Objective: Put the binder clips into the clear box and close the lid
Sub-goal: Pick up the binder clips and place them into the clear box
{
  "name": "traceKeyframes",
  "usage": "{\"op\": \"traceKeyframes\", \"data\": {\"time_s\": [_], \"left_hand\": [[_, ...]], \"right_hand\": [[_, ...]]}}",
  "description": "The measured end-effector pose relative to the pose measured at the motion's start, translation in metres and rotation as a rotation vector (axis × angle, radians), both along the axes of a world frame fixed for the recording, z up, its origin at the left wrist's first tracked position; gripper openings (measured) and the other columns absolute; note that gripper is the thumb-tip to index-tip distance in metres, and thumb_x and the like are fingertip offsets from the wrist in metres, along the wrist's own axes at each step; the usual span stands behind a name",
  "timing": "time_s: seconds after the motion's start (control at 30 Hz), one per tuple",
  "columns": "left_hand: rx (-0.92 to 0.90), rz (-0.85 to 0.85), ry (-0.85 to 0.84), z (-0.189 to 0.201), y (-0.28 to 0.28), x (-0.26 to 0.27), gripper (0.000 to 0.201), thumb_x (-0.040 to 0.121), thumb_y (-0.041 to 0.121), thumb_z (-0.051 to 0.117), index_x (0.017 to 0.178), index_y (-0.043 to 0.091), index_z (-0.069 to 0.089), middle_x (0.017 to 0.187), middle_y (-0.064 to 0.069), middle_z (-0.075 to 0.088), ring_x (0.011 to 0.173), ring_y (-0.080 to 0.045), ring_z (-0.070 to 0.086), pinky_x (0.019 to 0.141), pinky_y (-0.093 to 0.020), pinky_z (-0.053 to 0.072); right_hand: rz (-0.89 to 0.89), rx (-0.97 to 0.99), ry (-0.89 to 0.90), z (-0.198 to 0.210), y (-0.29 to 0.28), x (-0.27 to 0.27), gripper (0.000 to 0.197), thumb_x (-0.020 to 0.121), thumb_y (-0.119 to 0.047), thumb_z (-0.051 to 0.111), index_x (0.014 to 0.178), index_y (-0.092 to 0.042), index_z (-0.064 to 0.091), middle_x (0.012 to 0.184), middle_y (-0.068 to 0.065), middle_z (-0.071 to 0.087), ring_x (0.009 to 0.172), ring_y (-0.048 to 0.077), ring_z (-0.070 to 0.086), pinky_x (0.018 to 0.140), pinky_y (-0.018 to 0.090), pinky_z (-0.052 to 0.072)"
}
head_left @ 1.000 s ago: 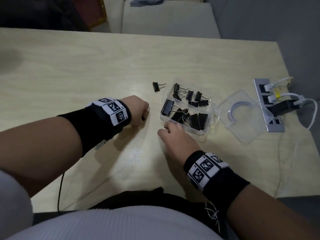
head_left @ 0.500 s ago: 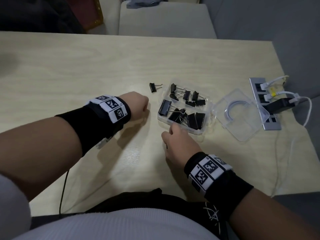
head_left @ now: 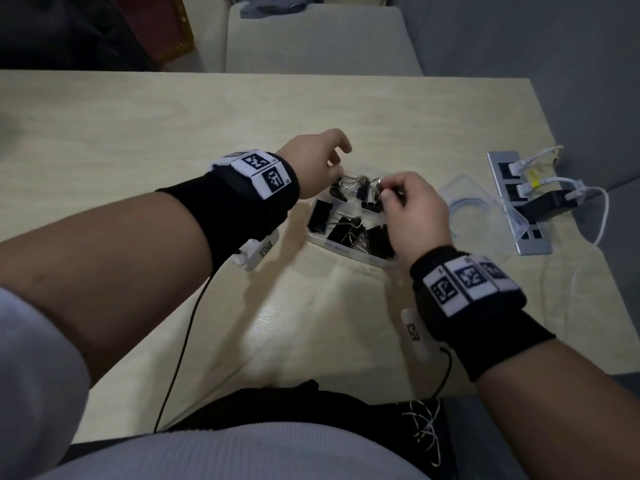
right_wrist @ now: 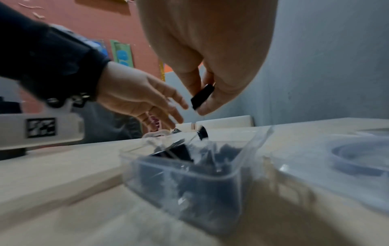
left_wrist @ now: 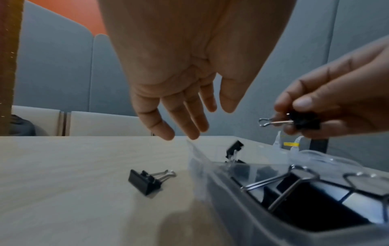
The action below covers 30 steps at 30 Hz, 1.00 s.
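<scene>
The clear box sits mid-table with several black binder clips inside. Above its far side my right hand pinches one small black clip between thumb and fingers; the same clip shows in the right wrist view over the box. My left hand hovers open by the box's far left corner, fingers straight and pointing down, holding nothing. One loose clip lies on the table just left of the box wall; the left hand hides it in the head view.
The clear lid lies open to the right of the box, also seen in the right wrist view. Beyond it a grey power strip with white cables and a black plug lies at the table's right edge. Pale chairs stand behind the table.
Both hands have lifted off the table and moved over the box. The left hand has gone from a fist to open. The right hand now pinches a small clip.
</scene>
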<state>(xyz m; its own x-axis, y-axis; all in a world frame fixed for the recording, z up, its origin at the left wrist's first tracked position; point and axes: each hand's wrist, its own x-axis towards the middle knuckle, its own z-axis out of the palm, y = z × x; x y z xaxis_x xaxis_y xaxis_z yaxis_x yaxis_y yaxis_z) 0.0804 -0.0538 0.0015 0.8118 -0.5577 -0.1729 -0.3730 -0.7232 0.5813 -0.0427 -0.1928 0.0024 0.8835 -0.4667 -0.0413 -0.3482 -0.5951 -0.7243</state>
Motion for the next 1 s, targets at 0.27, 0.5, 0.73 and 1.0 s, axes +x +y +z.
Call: {"op": "traceKeyframes", "data": {"time_s": [0.27,0.5,0.73,1.0], "left_hand": [[0.450,-0.074,-0.072,-0.035,0.040,0.008,0.043,0.090,0.013,0.049,0.130,0.030,0.052,0.137,-0.008,0.048,0.115,-0.034,0.054,0.096,-0.045,0.049],[0.499,-0.102,-0.081,-0.041,0.056,-0.002,0.025,0.089,0.016,0.054,0.112,0.012,0.059,0.113,-0.016,0.053,0.093,-0.038,0.060,0.079,-0.038,0.048],[0.458,0.043,-0.087,-0.022,0.069,0.006,0.027,0.090,0.018,0.055,0.116,0.013,0.059,0.113,-0.016,0.055,0.098,-0.037,0.059,0.081,-0.039,0.048],[0.292,-0.250,-0.121,0.004,0.050,-0.022,0.030,0.088,0.024,0.062,0.118,0.031,0.061,0.118,-0.005,0.049,0.107,-0.026,0.051,0.089,-0.044,0.048]], "right_hand": [[0.078,-0.227,0.328,-0.021,-0.029,0.001,0.040,0.091,-0.010,0.047,0.131,-0.017,0.050,0.144,0.009,0.036,0.128,0.027,0.042,0.108,0.038,0.035],[0.196,-0.318,0.416,-0.042,-0.021,-0.022,0.042,0.088,-0.004,0.050,0.129,-0.009,0.048,0.154,0.015,0.020,0.126,0.037,0.044,0.097,0.040,0.043],[0.329,-0.330,0.435,-0.040,-0.010,-0.029,0.040,0.091,-0.009,0.048,0.130,-0.015,0.046,0.155,0.007,0.016,0.120,0.035,0.049,0.091,0.035,0.045],[0.352,-0.308,0.410,-0.043,-0.003,-0.032,0.044,0.088,-0.010,0.045,0.131,-0.017,0.045,0.160,-0.003,0.014,0.131,0.028,0.042,0.099,0.035,0.043]]}}
